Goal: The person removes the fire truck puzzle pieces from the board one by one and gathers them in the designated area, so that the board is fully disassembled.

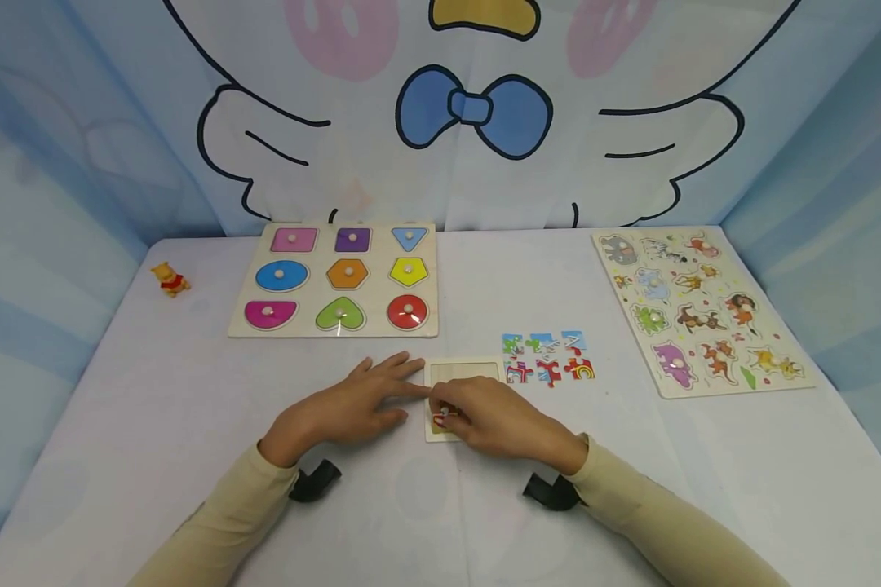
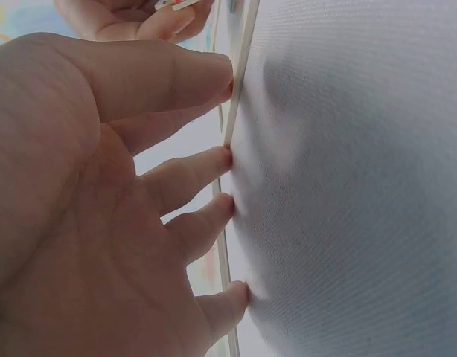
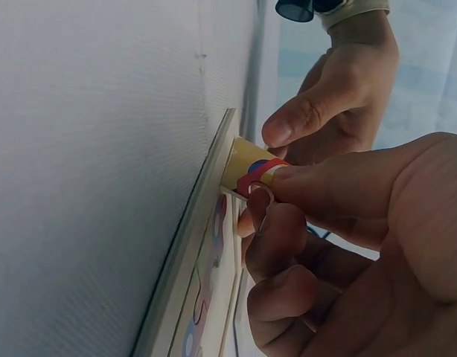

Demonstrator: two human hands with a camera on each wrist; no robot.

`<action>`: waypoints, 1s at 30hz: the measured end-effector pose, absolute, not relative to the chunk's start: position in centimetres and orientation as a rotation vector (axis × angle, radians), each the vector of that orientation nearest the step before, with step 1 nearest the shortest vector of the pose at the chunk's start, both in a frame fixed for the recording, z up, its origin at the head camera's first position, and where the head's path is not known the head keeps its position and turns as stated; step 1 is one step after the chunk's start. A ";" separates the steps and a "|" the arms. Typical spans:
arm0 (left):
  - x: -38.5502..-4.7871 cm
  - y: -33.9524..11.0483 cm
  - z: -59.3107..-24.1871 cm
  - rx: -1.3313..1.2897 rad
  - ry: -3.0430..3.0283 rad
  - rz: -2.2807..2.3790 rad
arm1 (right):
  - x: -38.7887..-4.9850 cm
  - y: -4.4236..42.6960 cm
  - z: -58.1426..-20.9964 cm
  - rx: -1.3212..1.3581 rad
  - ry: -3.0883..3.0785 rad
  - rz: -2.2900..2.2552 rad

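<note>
My right hand (image 1: pixel 501 417) pinches a jigsaw puzzle piece (image 3: pixel 251 165) between thumb and curled fingers. Yellow, red and blue show on the piece, which stands tilted at the near left corner of a small wooden puzzle tray (image 1: pixel 464 361). The hand covers much of the tray. Beside the tray's left edge, my left hand (image 1: pixel 352 405) lies with its fingers spread; its index finger reaches that edge. In the left wrist view, the left hand's fingertips (image 2: pixel 224 160) touch the table. Several loose jigsaw pieces (image 1: pixel 548 371) lie in two rows right of the tray.
A wooden shape board (image 1: pixel 323 307) with knobbed pieces lies at the back left. On the right is an animal puzzle board (image 1: pixel 639 346). A small bear figure (image 1: pixel 170 279) stands at the far left of the white table (image 1: pixel 382 522). Printed cloth curtains surround the table.
</note>
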State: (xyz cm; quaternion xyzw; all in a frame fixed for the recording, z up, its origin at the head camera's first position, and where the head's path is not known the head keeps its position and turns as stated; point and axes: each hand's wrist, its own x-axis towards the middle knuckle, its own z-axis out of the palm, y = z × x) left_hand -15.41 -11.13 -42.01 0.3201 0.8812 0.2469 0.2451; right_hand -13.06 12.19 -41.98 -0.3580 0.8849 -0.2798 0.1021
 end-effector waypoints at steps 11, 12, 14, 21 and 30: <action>-15.6 -11.3 -42.1 0.870 2.403 0.668 | -13.7 13.2 -40.6 -1.086 2.571 -0.853; -15.6 -11.2 -42.1 0.866 2.402 0.666 | -14.0 13.7 -40.1 -1.075 2.577 -0.874; -15.5 -11.1 -42.1 0.860 2.407 0.664 | -14.5 15.1 -39.1 -1.037 2.602 -0.920; -15.4 -10.6 -42.2 0.815 2.428 0.661 | -15.5 20.8 -38.3 -0.838 2.743 -0.878; -15.2 -10.7 -42.3 0.831 2.436 0.666 | -14.8 22.1 -41.1 -0.906 2.609 -0.787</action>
